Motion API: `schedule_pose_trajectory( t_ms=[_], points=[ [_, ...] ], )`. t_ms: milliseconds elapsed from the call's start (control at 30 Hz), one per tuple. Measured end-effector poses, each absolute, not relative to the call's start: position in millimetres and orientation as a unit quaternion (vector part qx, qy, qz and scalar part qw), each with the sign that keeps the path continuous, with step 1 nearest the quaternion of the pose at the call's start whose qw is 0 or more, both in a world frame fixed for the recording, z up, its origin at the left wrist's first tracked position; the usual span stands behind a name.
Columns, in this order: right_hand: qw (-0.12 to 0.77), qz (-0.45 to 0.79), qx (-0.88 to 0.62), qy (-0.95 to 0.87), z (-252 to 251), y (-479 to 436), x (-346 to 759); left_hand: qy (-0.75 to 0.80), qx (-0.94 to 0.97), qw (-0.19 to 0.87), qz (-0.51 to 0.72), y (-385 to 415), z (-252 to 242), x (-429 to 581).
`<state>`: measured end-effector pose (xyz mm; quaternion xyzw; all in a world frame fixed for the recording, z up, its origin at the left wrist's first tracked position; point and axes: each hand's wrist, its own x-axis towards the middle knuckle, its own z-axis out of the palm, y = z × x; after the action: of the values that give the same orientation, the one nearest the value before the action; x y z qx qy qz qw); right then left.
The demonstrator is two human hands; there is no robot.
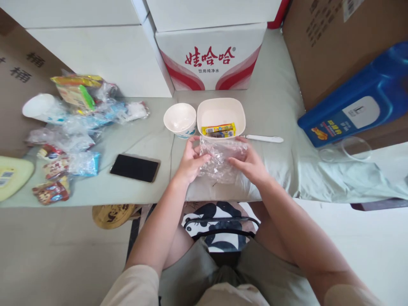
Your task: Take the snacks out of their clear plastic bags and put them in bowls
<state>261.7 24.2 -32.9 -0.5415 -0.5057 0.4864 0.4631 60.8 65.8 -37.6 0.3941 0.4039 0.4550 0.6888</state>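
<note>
Between my hands is a crinkled clear plastic bag (pixel 219 159), held above the front part of the cloth-covered table. My left hand (pixel 191 160) grips its left side, thumb on top. On the right side, my right hand (pixel 250 162) grips it the same way. Just beyond the bag stands a cream rectangular bowl (pixel 221 108) with a yellow-wrapped snack stick (pixel 219 128) in it, beside a darker piece. A white paper bowl (pixel 180 119) is to its left. The white handle of a knife or similar tool (pixel 264 138) lies right of my right hand; its other end is hidden.
A phone (pixel 134 167) lies left of my hands. Further left are several wrapped snacks (pixel 52 191), plastic bags and a paper cup (pixel 41 107). A white carton (pixel 210 59) stands behind the bowls. At right are a blue bottle (pixel 353 97) and a clear plastic cup (pixel 357 148).
</note>
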Motion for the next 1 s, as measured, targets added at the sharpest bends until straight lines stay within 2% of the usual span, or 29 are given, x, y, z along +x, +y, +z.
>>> schedule_pose_trajectory(
  t_ms=[67,200,367,533,633,733,833,900,933,1000],
  points=[
    [0.408,0.527,-0.542,-0.513,-29.1,24.2,262.9,0.391,0.38,0.718,0.434,64.6,-36.7,59.2],
    [0.464,0.513,-0.521,-0.501,-25.1,22.0,263.2,0.407,0.401,0.749,0.334,60.2,-44.3,58.1],
    [0.381,0.572,-0.546,-0.48,-26.8,20.5,257.9,0.451,0.418,0.716,0.33,56.3,-49.9,53.7],
    [0.508,0.569,-0.497,-0.413,-20.6,18.9,257.2,0.414,0.342,0.765,0.355,59.2,-35.1,47.5],
    [0.489,0.599,-0.466,-0.431,-17.1,19.6,262.5,0.401,0.331,0.769,0.372,65.2,-32.8,47.2],
    [0.445,0.552,-0.525,-0.47,-22.2,22.4,267.5,0.436,0.382,0.699,0.418,69.1,-38.9,46.2],
    [0.434,0.406,-0.621,-0.511,-30.2,23.6,268.5,0.506,0.48,0.512,0.501,62.5,-43.5,44.5],
    [0.449,0.354,-0.633,-0.522,-32.4,21.5,265.8,0.533,0.54,0.418,0.499,51.8,-41.9,46.9],
    [0.459,0.362,-0.618,-0.525,-32.0,19.5,263.4,0.533,0.563,0.409,0.481,45.5,-39.8,50.2],
    [0.48,0.431,-0.558,-0.522,-29.2,14.4,257.0,0.508,0.581,0.456,0.443,33.1,-34.9,61.5]
  ],
)
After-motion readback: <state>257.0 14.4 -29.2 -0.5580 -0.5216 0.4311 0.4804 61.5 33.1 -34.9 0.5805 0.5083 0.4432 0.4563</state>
